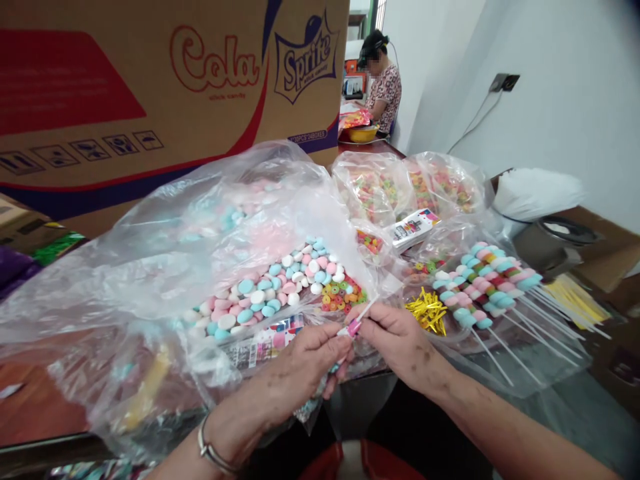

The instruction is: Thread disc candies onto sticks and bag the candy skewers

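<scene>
My left hand (305,363) is closed around a candy skewer in a clear wrapper, its bottom end (307,408) hanging below my fingers. The white stick (368,307) points up and away between the hands. At the wrapper's neck my right hand (395,340) pinches beside a small pink piece (353,327), too small to make out. Loose pink, white and blue candies (260,293) spill from a big clear bag (165,200) just beyond. Nearby lie ring-shaped gummies (343,295) and gold twist ties (427,311).
Finished-looking candy skewers (487,280) lie on plastic at the right, sticks toward me. Bags of ring gummies (410,187) and a stack of printed cards (415,229) are behind. A large carton (215,127) stands at back left. Another person (384,87) sits farther off.
</scene>
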`<state>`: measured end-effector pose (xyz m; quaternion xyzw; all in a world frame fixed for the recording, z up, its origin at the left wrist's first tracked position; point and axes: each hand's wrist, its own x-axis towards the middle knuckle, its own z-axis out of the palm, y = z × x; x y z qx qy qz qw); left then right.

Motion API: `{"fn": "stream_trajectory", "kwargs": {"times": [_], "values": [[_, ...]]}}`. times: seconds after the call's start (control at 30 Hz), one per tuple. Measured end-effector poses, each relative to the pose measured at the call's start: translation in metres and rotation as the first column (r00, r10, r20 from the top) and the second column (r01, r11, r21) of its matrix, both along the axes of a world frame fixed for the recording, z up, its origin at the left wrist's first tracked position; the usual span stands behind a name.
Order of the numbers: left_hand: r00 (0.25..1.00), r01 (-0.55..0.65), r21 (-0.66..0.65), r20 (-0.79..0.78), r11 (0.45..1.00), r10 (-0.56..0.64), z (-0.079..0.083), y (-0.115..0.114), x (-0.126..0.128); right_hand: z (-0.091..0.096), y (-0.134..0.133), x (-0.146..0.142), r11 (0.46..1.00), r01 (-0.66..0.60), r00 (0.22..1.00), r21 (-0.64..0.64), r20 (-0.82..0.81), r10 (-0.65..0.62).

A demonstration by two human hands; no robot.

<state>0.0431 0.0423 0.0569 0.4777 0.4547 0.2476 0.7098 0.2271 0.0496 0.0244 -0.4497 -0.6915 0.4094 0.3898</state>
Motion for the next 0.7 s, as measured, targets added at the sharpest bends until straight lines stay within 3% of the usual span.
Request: {"fn": "stream_trajectory", "kwargs": {"times": [0.07,0.1,0.17,0.2,0.27,0.4,0.5,0.57,0.6,0.63,0.7], "values": [[0.998,-0.055,0.035,-0.037,0.998,0.056,0.003,0.005,-0.001,0.0,0.001,0.003,0.97,0.12,0.981,0.213,0.123,-0.149],[0.997,-0.075,0.015,-0.019,0.997,0.075,0.003,0.008,-0.002,0.001,0.002,0.005,0.909,0.138,0.958,0.393,0.179,-0.223],[0.997,-0.061,-0.023,0.048,0.998,0.062,0.005,0.014,-0.005,0.005,0.004,0.007,0.714,-0.007,0.908,0.701,0.303,-0.289],[0.997,-0.024,-0.023,0.078,0.999,0.026,0.005,0.017,-0.006,0.008,0.005,0.008,0.621,-0.134,0.879,0.772,0.383,-0.286],[0.991,0.068,0.005,0.111,0.998,-0.069,0.007,0.024,-0.009,0.016,0.011,0.008,0.514,-0.347,0.81,0.784,0.527,-0.257],[0.977,0.182,0.007,0.113,0.983,-0.181,0.016,0.037,-0.013,0.039,0.027,0.007,0.424,-0.479,0.764,0.768,0.603,-0.23],[0.971,0.235,0.057,0.041,0.97,-0.237,0.028,0.042,-0.015,0.058,0.039,0.006,0.434,-0.561,0.707,0.705,0.681,-0.191],[0.969,0.232,0.253,-0.139,0.939,-0.202,0.036,0.042,-0.014,0.068,0.045,0.005,0.5,-0.582,0.665,0.641,0.729,-0.162],[0.96,0.225,0.408,-0.251,0.885,-0.129,0.038,0.04,-0.012,0.071,0.047,0.004,0.534,-0.577,0.656,0.618,0.74,-0.147],[0.94,0.225,0.572,-0.341,0.788,-0.021,0.039,0.038,-0.01,0.074,0.048,0.002,0.564,-0.563,0.658,0.604,0.741,-0.135],[0.886,0.262,0.807,-0.418,0.529,0.2,0.038,0.032,-0.005,0.078,0.05,0.0,0.622,-0.534,0.667,0.573,0.737,-0.106]]}}
